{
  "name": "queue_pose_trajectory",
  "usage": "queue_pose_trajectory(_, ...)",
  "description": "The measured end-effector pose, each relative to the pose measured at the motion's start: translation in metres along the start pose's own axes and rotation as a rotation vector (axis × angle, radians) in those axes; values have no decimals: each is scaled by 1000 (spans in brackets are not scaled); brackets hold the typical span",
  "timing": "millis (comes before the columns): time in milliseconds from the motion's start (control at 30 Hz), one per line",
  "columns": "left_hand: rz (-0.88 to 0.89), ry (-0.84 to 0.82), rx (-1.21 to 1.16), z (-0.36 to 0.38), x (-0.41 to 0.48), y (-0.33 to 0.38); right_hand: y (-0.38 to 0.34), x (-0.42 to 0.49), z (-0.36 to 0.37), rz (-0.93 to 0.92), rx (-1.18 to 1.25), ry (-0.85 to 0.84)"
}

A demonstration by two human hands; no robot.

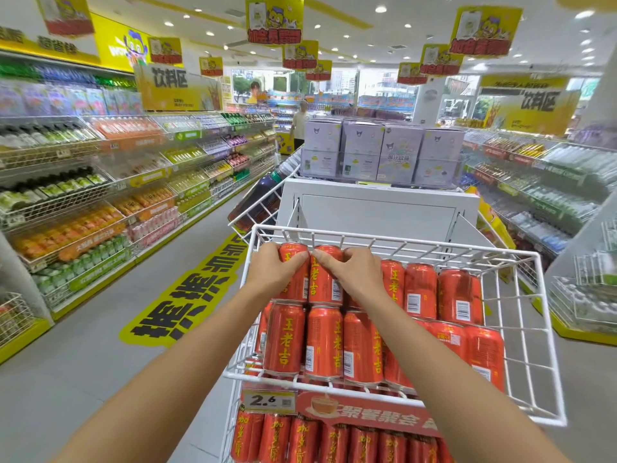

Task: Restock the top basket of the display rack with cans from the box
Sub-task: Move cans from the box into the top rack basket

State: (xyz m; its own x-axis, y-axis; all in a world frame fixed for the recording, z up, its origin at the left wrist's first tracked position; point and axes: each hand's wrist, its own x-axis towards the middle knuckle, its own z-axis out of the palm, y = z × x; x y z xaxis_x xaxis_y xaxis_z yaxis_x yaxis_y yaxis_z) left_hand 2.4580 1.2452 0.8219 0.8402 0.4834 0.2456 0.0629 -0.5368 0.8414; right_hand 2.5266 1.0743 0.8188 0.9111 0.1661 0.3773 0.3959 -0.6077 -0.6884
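Note:
The white wire top basket (pixel 531 329) of the display rack holds several red cans with yellow characters, lying in rows. My left hand (pixel 272 270) grips the far-left can (pixel 293 253) of the back row. My right hand (pixel 355 272) curls over the can beside it (pixel 325 285), thumb pressed on its top end. Both cans lie at the basket's far left corner, against the back wire. The front row of cans (pixel 324 342) lies just below my wrists. The box is out of sight.
A lower tier of red cans (pixel 300 442) sits under a price tag reading 2.6 (pixel 268 401). Drink shelves (pixel 83 195) line the aisle on the left and right. Purple cartons (pixel 380 152) stack behind the rack. A person (pixel 300 125) stands far down the aisle.

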Motion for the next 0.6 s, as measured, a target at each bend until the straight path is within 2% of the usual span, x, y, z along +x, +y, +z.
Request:
queue_pose_trajectory(233, 46, 53, 113, 19, -4, 8, 8, 1, -6, 26, -53, 36)
queue_pose_trajectory(467, 28, 29, -96, 4, -6, -5, -3, -2, 3, 1, -94, 24)
queue_pose_trajectory(600, 12, -4, -133, 0, -5, -8, -5, -4, 4, 12, -97, 34)
